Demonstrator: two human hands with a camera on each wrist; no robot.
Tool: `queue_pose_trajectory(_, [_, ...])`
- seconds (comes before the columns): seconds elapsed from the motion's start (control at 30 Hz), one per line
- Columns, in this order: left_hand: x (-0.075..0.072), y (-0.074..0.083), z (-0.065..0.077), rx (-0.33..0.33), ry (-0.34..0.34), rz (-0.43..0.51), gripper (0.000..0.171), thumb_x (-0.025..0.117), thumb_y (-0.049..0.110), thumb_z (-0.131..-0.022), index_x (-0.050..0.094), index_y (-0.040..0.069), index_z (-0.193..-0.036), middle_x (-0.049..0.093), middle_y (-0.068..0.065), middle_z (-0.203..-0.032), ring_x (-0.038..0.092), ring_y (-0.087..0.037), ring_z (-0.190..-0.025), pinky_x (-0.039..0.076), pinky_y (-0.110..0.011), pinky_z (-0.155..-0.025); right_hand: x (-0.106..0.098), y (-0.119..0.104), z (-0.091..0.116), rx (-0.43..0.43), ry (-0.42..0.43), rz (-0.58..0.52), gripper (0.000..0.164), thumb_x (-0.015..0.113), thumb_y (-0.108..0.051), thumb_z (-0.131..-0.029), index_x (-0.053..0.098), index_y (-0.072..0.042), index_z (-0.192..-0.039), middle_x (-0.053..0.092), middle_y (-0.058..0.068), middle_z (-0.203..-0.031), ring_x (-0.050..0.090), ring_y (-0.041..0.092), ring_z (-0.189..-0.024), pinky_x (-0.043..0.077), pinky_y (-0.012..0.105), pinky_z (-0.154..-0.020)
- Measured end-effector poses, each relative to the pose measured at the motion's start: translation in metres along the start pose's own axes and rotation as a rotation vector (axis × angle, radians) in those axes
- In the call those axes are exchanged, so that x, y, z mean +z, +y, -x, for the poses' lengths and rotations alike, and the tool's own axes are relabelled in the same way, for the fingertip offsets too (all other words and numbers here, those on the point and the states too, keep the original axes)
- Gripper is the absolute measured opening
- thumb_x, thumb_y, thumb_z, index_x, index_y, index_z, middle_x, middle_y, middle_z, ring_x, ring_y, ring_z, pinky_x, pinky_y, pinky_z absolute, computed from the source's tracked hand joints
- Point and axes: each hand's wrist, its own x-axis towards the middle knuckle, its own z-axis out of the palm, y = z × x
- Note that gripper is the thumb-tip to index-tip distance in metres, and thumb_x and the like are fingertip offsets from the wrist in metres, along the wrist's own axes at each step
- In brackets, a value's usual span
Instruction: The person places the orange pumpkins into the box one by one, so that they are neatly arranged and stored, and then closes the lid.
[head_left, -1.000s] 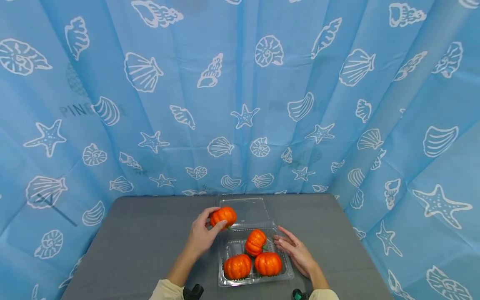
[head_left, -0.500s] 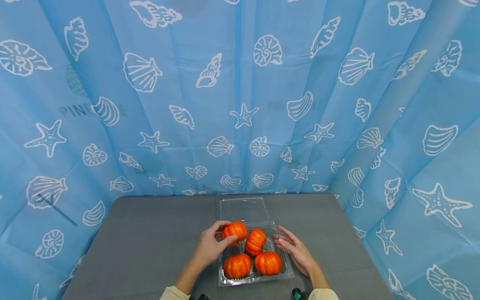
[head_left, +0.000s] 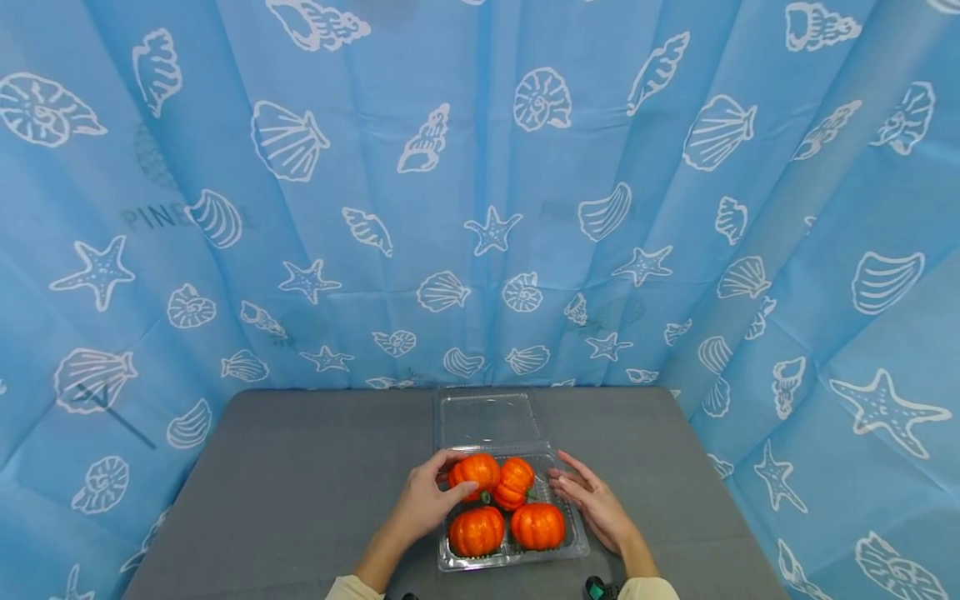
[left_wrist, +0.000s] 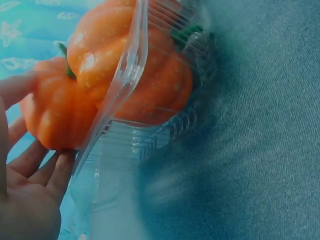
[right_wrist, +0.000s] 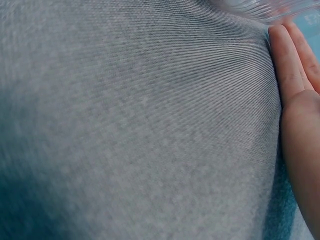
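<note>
My left hand (head_left: 422,502) grips a small orange pumpkin (head_left: 476,473) at the back left of a clear plastic clamshell container (head_left: 517,562). Thumb and fingers straddle that pumpkin (left_wrist: 55,112) in the left wrist view, where it shows a green stem. Three more pumpkins sit in the container: one at back right (head_left: 514,483), one at front left (head_left: 476,532) and one at front right (head_left: 537,527). At the container's right rim, my right hand (head_left: 597,507) lies with its fingers extended. The right wrist view catches only part of this hand (right_wrist: 302,115) beside the container's edge (right_wrist: 272,7).
The container's clear lid (head_left: 487,419) lies folded back behind it on the grey cloth-covered table (head_left: 315,475). A blue curtain (head_left: 480,183) with white shell prints hangs behind the table and along its sides.
My left hand has carried its pumpkin rightward and toward me, from beside the lid's hinge down into the back left of the container. My right hand has stayed at the right rim.
</note>
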Motion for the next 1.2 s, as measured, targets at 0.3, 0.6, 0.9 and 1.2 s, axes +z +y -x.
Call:
queue_pose_trajectory(0.3, [-0.0002,-0.0030,-0.0022,-0.017,-0.047,-0.054,0.042,0.077,0.039,-0.090,0.064,0.022,-0.126,0.072,-0.001,-0.123,0.068,-0.019,-0.109,0.057,-0.045,-0.095,-0.0002,-0.0015,0.0006,-0.001,0.001,-0.001,0.067,0.053,-0.025,-0.107,0.021,-0.010,-0.163,0.039,0.030,-0.158,0.063,0.010,-0.125,0.052,0.020,-0.100])
queue_pose_trajectory(0.6, [0.0008,-0.0047,-0.0018,0.024,-0.004,-0.178,0.042,0.079,0.027,-0.088,0.067,0.012,-0.125,0.072,-0.007,-0.121,0.069,-0.025,-0.111,0.056,-0.047,-0.097,-0.0017,0.0016,-0.0008,-0.010,-0.016,-0.002,0.067,0.053,-0.025,-0.107,0.020,-0.010,-0.163,0.039,0.030,-0.158,0.063,0.007,-0.124,0.051,0.020,-0.102])
queue_pose_trajectory(0.9, [0.0057,-0.0096,-0.0005,0.120,0.063,-0.227,0.040,0.082,0.014,-0.085,0.070,0.017,-0.123,0.069,0.000,-0.121,0.067,-0.023,-0.113,0.055,-0.045,-0.099,-0.0013,0.0024,-0.0007,-0.009,-0.016,-0.003,0.067,0.053,-0.025,-0.107,0.020,-0.010,-0.163,0.040,0.029,-0.157,0.063,0.007,-0.124,0.051,0.021,-0.103])
queue_pose_trajectory(1.2, [0.0061,-0.0046,-0.0004,0.133,0.063,-0.285,0.038,0.083,0.014,-0.084,0.073,0.017,-0.120,0.069,0.001,-0.122,0.065,-0.025,-0.115,0.053,-0.048,-0.099,-0.0016,0.0021,0.0002,-0.016,-0.013,0.000,0.068,0.054,-0.025,-0.106,0.021,-0.009,-0.163,0.040,0.030,-0.157,0.064,0.007,-0.122,0.052,0.021,-0.102])
